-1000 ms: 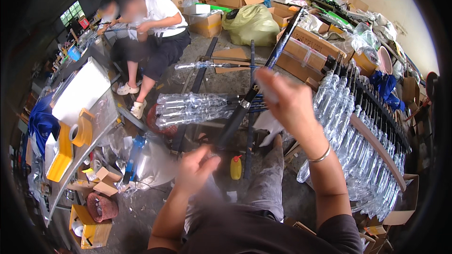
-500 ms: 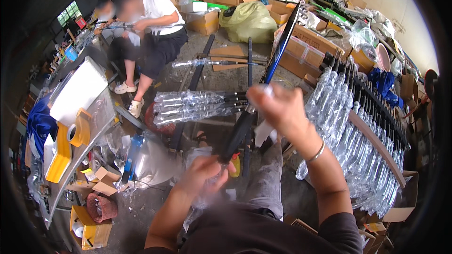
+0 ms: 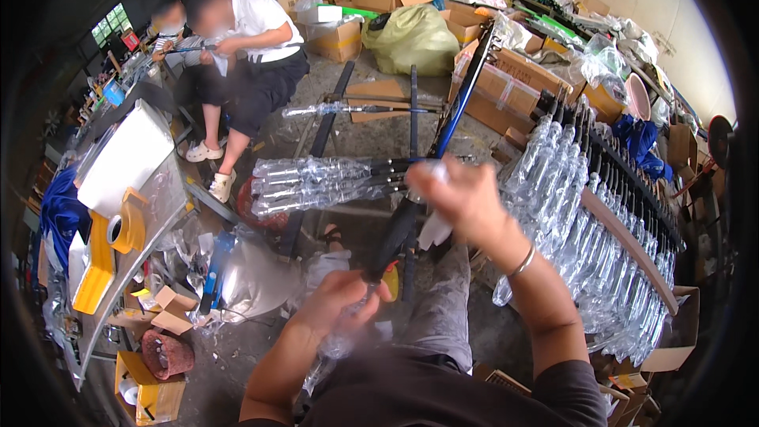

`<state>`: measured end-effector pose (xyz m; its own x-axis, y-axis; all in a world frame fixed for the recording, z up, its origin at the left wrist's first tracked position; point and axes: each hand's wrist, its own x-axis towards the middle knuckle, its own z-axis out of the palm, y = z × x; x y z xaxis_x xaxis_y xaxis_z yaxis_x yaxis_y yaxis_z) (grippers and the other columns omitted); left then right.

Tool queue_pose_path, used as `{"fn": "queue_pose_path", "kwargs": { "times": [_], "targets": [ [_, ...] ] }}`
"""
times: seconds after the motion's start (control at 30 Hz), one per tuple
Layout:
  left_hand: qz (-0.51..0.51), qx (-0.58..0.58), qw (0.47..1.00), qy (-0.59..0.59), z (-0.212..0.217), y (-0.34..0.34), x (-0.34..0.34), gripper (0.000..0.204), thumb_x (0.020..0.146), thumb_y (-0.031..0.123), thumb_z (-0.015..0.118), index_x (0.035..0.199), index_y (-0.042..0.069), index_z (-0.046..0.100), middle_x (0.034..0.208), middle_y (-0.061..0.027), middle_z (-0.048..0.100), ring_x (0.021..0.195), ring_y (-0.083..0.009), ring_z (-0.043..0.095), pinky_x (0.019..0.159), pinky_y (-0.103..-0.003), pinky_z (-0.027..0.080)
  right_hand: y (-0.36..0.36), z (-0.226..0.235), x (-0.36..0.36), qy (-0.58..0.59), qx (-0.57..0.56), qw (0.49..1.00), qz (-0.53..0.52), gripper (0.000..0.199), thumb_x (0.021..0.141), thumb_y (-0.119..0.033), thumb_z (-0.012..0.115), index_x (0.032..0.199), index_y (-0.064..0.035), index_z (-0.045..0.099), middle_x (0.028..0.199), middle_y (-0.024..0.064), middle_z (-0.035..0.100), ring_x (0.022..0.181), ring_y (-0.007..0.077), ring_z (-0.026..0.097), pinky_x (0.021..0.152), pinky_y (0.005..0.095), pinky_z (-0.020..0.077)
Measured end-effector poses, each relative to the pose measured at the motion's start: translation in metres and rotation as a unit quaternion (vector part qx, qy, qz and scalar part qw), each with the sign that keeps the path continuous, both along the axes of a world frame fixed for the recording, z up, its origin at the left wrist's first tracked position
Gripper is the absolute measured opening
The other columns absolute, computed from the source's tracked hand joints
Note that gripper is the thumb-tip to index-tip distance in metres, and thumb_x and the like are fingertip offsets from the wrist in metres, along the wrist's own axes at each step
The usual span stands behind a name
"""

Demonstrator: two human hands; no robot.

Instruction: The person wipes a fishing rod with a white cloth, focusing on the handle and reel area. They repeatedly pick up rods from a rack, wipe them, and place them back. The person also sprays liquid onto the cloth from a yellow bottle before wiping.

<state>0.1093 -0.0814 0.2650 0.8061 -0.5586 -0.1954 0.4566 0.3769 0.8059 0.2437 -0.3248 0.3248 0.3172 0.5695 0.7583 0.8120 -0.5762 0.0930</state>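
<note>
A fishing rod with a glossy blue and black shaft and a thick black handle slants up and away in front of me. My left hand is closed round its butt end. Higher up, where handle meets shaft, my right hand is closed round the rod, somewhat blurred. A white cloth or tissue hangs below the right fingers, pressed against the rod. Beyond the handle, several rods with plastic-wrapped handles lie side by side across dark rails; one more wrapped rod lies farther off.
At right, many plastic-wrapped rods lean in a rack. A table at left bears tape rolls and a white box. Two people sit far left, one in a white shirt. Cartons and a yellow-green sack stand behind.
The rod's far end has swung slightly left and lower in view. My right hand has shifted slightly down and left with the cloth; the left hand keeps its grip at the butt.
</note>
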Motion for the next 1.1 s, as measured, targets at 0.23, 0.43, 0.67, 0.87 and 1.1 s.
{"fn": "queue_pose_path", "kwargs": {
  "times": [0.23,0.43,0.67,0.87,1.1],
  "targets": [
    [0.046,0.074,0.996,-0.016,-0.004,0.000,-0.006,0.050,0.094,0.038,0.064,0.108,-0.009,0.056,0.064,-0.0036,0.052,0.045,-0.0061,0.041,0.039,-0.022,0.031,0.011,-0.019,-0.007,0.016,-0.066,0.998,-0.018,0.040,0.075,-0.005,0.063,0.111,-0.0198,0.059,0.070,0.0032,0.055,0.055,0.0185,0.059,0.042,0.0322,0.0477],
    [0.194,0.346,0.882,-0.255,-0.002,-0.007,-0.004,0.022,0.089,0.012,0.069,0.102,-0.003,0.061,0.065,-0.0019,0.052,0.051,-0.0068,0.047,0.046,-0.024,0.036,-0.015,0.002,0.032,0.095,0.120,0.984,-0.091,0.040,0.077,-0.006,0.063,0.115,-0.0183,0.058,0.065,0.0037,0.053,0.051,0.0186,0.057,0.041,0.0319,0.0470],
    [0.392,0.571,0.544,-0.475,0.005,-0.006,0.009,0.034,0.066,0.003,0.082,0.096,-0.001,0.065,0.077,-0.0130,0.063,0.065,-0.0322,0.063,0.056,-0.037,0.048,-0.014,0.007,0.035,0.036,0.102,0.989,-0.099,0.041,0.074,0.001,0.060,0.113,-0.0136,0.058,0.067,0.0088,0.055,0.055,0.0250,0.060,0.046,0.0357,0.0490],
    [0.417,0.604,0.464,-0.496,0.005,-0.001,0.011,0.033,0.066,0.005,0.083,0.094,0.001,0.066,0.078,-0.0128,0.063,0.065,-0.0324,0.063,0.057,-0.039,0.049,0.008,-0.016,0.015,0.151,0.066,0.985,-0.045,0.045,0.069,0.004,0.069,0.110,-0.0126,0.061,0.076,0.0129,0.066,0.060,0.0329,0.065,0.053,0.0389,0.0531],
    [0.410,0.559,0.536,-0.482,0.003,-0.003,0.014,0.033,0.068,0.002,0.082,0.096,-0.001,0.065,0.079,-0.0131,0.062,0.065,-0.0298,0.062,0.058,-0.036,0.048,0.016,-0.025,0.011,0.103,0.047,0.993,-0.018,0.039,0.076,0.001,0.062,0.111,-0.0146,0.058,0.063,0.0078,0.057,0.055,0.0275,0.062,0.048,0.0393,0.0492]
  ]
}}
